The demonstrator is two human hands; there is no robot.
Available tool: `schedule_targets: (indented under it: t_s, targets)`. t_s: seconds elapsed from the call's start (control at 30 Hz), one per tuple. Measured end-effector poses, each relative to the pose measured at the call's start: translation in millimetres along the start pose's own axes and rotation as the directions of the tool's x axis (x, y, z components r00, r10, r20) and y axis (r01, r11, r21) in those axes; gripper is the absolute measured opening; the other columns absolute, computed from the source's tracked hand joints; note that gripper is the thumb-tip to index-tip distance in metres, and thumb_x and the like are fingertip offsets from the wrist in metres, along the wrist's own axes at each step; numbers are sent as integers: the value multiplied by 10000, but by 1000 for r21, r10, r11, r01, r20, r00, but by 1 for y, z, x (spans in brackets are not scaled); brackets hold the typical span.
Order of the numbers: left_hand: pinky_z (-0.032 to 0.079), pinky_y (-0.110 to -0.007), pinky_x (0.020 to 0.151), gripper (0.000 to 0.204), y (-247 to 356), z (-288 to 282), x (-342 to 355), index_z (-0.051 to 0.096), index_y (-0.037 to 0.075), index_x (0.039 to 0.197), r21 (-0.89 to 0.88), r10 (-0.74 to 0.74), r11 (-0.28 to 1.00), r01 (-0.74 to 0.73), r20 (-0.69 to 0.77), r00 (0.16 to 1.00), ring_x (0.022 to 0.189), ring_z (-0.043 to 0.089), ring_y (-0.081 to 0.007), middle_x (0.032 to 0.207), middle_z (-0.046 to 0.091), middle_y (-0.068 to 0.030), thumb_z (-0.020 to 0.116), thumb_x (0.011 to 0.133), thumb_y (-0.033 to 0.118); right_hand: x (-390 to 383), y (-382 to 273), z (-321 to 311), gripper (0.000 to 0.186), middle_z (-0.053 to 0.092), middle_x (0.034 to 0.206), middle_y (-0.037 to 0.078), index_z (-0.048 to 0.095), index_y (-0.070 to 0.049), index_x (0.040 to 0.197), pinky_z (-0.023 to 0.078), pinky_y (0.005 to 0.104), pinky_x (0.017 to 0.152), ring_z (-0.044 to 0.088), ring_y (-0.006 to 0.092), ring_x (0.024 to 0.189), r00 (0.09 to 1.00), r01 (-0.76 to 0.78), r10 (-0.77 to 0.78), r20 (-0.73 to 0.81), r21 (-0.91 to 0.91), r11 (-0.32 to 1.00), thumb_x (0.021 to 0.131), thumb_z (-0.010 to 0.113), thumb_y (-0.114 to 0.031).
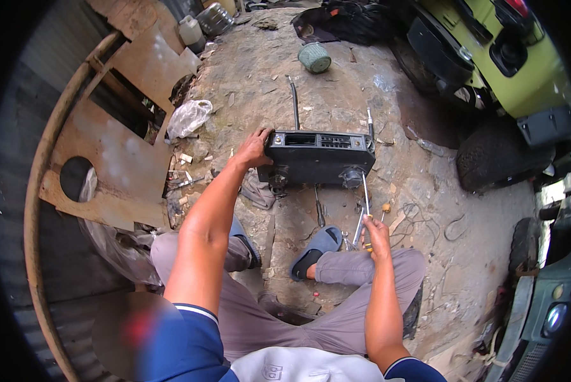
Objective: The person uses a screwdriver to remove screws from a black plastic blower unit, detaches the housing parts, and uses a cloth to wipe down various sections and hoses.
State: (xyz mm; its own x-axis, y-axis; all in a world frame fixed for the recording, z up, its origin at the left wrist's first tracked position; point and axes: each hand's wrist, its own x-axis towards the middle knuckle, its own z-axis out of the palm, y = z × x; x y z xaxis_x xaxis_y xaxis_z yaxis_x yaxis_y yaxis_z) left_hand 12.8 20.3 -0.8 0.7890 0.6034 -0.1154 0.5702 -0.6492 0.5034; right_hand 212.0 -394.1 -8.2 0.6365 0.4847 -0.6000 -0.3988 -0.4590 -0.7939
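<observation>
A black box-shaped unit (317, 157) stands on the rough ground in front of me, with slots and a grille along its upper face. My left hand (253, 150) grips its left end, fingers over the top edge. My right hand (377, 237) is closed around the handle of a long-shafted screwdriver (366, 194); some yellow shows below the fingers. Its shaft reaches up to a round dark fitting (352, 177) at the unit's lower right corner. Whether the tip sits in a screw, I cannot tell. Another screwdriver (320, 211) lies below the unit.
Wrenches (358, 230) and loose wire (419, 224) lie near my right hand. Behind the unit is a black hose (294, 102). A green woven pot (314, 57) stands farther off. Plywood sheets (117, 162) lean at left; a tyre (499, 159) and a yellow-green vehicle body (521, 79) are at right.
</observation>
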Motion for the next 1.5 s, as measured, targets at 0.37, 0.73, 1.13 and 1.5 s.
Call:
schedule_targets:
  t_s: [0.37, 0.73, 1.13, 1.5]
  targets:
    - [383, -433, 1152, 1118, -23, 6, -9, 294, 265, 1536, -128, 156, 981, -148, 52, 986, 1411, 375, -392, 1571, 314, -185, 840, 601, -10, -52, 35, 144, 391, 600, 673, 27, 641, -8, 992, 407, 261, 395, 553, 101, 483, 983, 88, -53, 174, -200, 976, 935, 693, -391]
    - [389, -437, 1147, 1086, -34, 14, -11, 311, 232, 1533, -183, 173, 967, -179, -53, 984, 1416, 369, -399, 1577, 308, -195, 851, 611, 37, -46, 32, 255, 362, 580, 611, 29, 619, -6, 883, 414, 293, 398, 549, 106, 465, 981, 171, -149, 123, -192, 966, 943, 672, -359]
    - [383, -441, 1152, 1065, -38, 19, -12, 319, 242, 1529, -176, 184, 964, -198, -90, 979, 1411, 375, -404, 1566, 321, -209, 837, 614, 68, -58, 30, 263, 381, 568, 597, 36, 598, -5, 853, 408, 298, 421, 547, 121, 456, 975, 219, -198, 104, -271, 937, 947, 664, -368]
    - [394, -443, 1145, 1077, -32, 18, -14, 343, 230, 1520, -202, 168, 962, -181, -79, 983, 1398, 390, -416, 1563, 313, -239, 845, 585, 44, -56, 35, 259, 392, 579, 600, 49, 629, 20, 892, 425, 304, 447, 558, 120, 471, 983, 168, -148, 105, -215, 962, 941, 671, -367]
